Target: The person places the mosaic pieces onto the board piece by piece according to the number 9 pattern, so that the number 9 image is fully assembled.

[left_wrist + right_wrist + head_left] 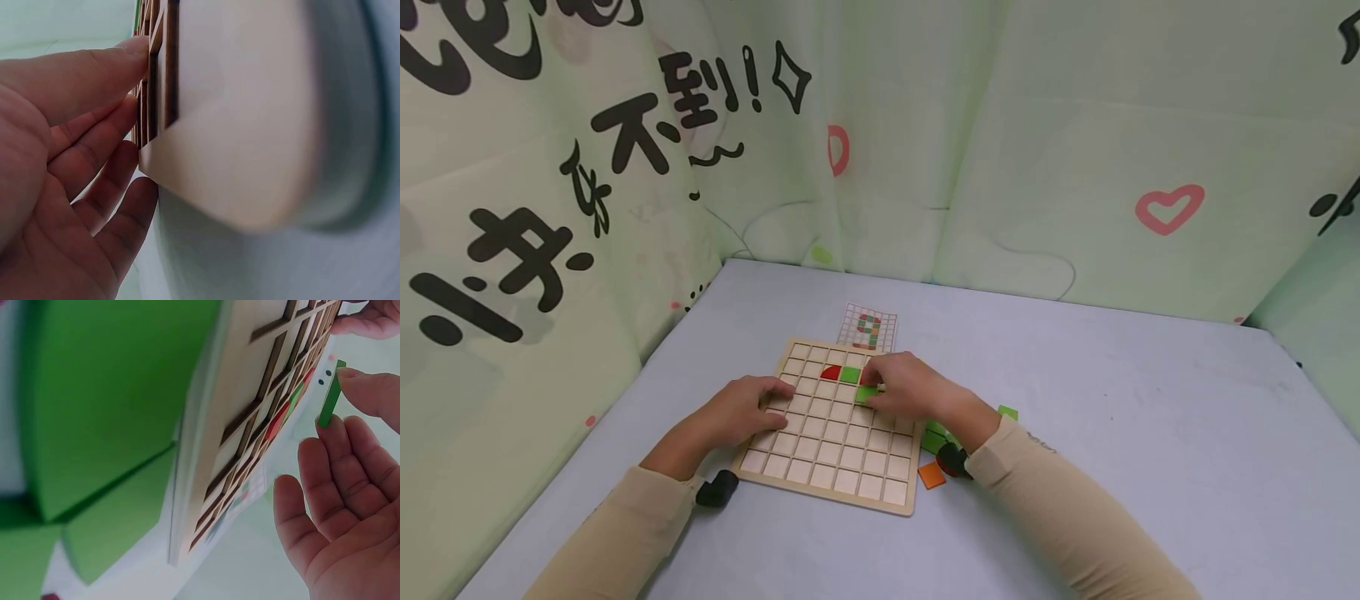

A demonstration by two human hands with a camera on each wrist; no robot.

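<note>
A wooden grid board (820,485) lies on the table. My left hand (737,412) rests at its left side, thumb and fingertips touching the edge; the left wrist view shows the thumb (106,72) and loosely bent fingers against the wood. My right hand (910,387) pinches a green square tile (331,394) between thumb and fingertips, over the upper right of the grid. In the upper rows sit a red quarter-round tile (831,372) and a green square tile beside it (850,375). Another red tile (277,422) follows to their right, partly covered by the right hand in the head view.
Behind the board lies a pattern card (886,325) with a red, green and orange figure on a grid. Several loose green blocks (934,437) lie right of the board, partly under the right wrist, with an orange tile (932,476) nearby. A printed curtain (1037,167) surrounds the table.
</note>
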